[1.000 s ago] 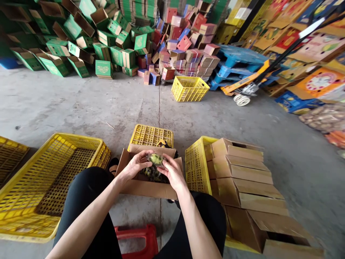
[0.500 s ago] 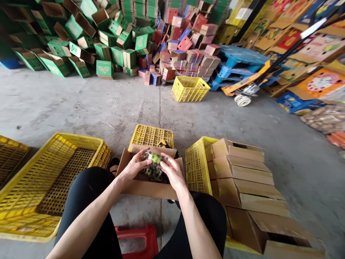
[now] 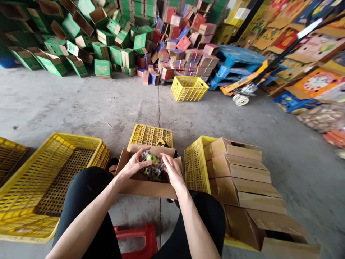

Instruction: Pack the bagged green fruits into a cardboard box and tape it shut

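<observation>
One open cardboard box [image 3: 147, 189] sits in front of me, with dark, shiny wrapped pieces [image 3: 155, 176] inside. Above them, within the box's walls, is a green-and-yellow packet [image 3: 152, 159] in crinkled clear film. My left hand [image 3: 134, 166] grips its left end between thumb and fingers; my right hand [image 3: 173, 171] is at the other end, and I cannot tell whether its fingers pinch the film. Just to the right, a yellow crate [image 3: 196, 163] holds a row of brown cartons [image 3: 250, 190], which jut past its edge. To my left stands a long crate [image 3: 35, 172] of slatted plastic, open-topped. Ahead, grey concrete floor [image 3: 129, 104] stretches wide around a smaller crate [image 3: 188, 94].
</observation>
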`<state>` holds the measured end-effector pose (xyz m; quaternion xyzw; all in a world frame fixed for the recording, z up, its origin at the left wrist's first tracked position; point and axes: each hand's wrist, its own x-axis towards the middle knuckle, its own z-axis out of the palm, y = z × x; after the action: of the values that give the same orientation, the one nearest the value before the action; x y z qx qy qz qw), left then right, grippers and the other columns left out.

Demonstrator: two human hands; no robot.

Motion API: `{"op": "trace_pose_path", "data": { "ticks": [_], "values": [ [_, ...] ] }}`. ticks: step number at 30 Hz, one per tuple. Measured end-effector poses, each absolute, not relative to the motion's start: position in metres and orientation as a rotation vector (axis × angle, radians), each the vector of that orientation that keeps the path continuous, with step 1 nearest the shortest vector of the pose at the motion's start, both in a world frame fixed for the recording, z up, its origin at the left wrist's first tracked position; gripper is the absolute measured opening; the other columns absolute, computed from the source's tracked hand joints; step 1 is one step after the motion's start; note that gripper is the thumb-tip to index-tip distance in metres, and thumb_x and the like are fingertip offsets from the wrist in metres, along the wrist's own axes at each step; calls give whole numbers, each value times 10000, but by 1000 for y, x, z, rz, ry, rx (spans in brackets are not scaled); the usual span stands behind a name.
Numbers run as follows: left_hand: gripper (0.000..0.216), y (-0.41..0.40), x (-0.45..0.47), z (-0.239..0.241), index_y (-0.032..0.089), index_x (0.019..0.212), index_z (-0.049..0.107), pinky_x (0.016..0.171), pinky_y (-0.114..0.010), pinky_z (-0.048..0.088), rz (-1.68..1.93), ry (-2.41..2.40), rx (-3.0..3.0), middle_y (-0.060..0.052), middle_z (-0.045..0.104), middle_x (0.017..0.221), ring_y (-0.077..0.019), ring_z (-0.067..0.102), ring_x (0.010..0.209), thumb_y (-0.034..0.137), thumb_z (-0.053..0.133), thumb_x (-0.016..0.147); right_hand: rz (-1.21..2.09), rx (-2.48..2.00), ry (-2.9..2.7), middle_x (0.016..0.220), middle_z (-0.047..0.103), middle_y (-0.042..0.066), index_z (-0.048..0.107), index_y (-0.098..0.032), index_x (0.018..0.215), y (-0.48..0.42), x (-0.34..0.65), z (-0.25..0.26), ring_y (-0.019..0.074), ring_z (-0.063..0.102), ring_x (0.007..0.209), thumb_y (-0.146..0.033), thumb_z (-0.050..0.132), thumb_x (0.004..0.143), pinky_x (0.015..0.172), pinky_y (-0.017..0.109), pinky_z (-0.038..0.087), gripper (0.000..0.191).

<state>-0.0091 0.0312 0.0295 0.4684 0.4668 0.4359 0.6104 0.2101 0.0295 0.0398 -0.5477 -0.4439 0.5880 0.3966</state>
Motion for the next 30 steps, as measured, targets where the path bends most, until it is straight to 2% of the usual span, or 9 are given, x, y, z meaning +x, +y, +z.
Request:
{"op": "trace_pose_path", "data": {
  "ticks": [2, 6, 9, 13, 16, 19, 23, 26, 30],
  "values": [
    [645, 32, -17, 29, 235, 1389, 629, 1015, -389, 504, 994, 1272, 1223, -55, 724, 1128, -274, 664, 1088, 367, 825, 788, 1354, -1463, -1218, 1304, 757, 112, 730, -259, 1301, 33, 216, 36, 280, 712, 1211, -615, 611, 956, 1023, 425, 577, 510],
    [595, 29, -32, 18, 243, 1331, 651, 1116, -445, 445, 782, 1610, 1677, -93, 721, 1209, -335, 644, 1204, 182, 747, 746, 997, -1777, -1771, 1180, 802, 123, 779, -225, 1174, 34, 224, 30, 285, 754, 1105, -310, 555, 1011, 1032, 399, 540, 290],
    [621, 24, -37, 5, 215, 1343, 641, 1114, -448, 446, 513, 1699, 1889, -125, 727, 1185, -346, 663, 1190, 95, 687, 735, 876, -1973, -2183, 1161, 811, 134, 774, -227, 1200, 28, 220, 27, 299, 765, 1091, -185, 511, 1012, 977, 369, 538, 326],
    [643, 23, -38, -9, 174, 1406, 616, 1087, -443, 480, 436, 1713, 1943, -164, 716, 1235, -329, 687, 1177, 10, 562, 786, 862, -2018, -2427, 1145, 814, 148, 738, -233, 1301, 19, 208, 22, 301, 780, 1065, -167, 501, 1016, 885, 338, 549, 376],
    [608, 27, -36, -14, 191, 1386, 647, 1109, -449, 485, 626, 1642, 1904, -162, 688, 1335, -324, 667, 1235, 19, 544, 812, 824, -2011, -2443, 1092, 816, 176, 798, -188, 1146, 18, 200, 19, 308, 781, 1055, -155, 513, 1003, 880, 330, 545, 321],
    [515, 32, -31, -18, 239, 1298, 708, 1115, -442, 499, 816, 1512, 1749, -106, 722, 1296, -298, 678, 1218, 74, 581, 826, 758, -2034, -2396, 1129, 804, 201, 815, -162, 1078, 21, 195, 18, 319, 765, 1096, -156, 499, 1002, 921, 336, 534, 324],
    [440, 33, -21, -23, 235, 1221, 751, 1054, -450, 549, 885, 1320, 1481, -91, 761, 1211, -289, 722, 1114, 151, 679, 795, 652, -1992, -2185, 1027, 836, 121, 825, -226, 1014, 25, 195, 27, 275, 789, 970, -216, 537, 973, 881, 304, 542, 292],
    [623, 30, -14, -20, 225, 1335, 709, 1075, -488, 529, 835, 1180, 1401, -120, 724, 1324, -336, 679, 1218, 190, 808, 721, 684, -1770, -1898, 947, 835, 66, 809, -248, 942, 26, 202, 38, 250, 784, 866, -263, 567, 917, 837, 313, 572, 243],
    [968, 25, -8, -10, 243, 1506, 584, 1169, -504, 440, 838, 1050, 1373, -147, 591, 1523, -384, 536, 1406, 269, 964, 616, 923, -1470, -1567, 877, 813, 43, 782, -242, 838, 26, 209, 50, 235, 754, 777, -354, 587, 884, 747, 328, 603, 230]
  ]
}}
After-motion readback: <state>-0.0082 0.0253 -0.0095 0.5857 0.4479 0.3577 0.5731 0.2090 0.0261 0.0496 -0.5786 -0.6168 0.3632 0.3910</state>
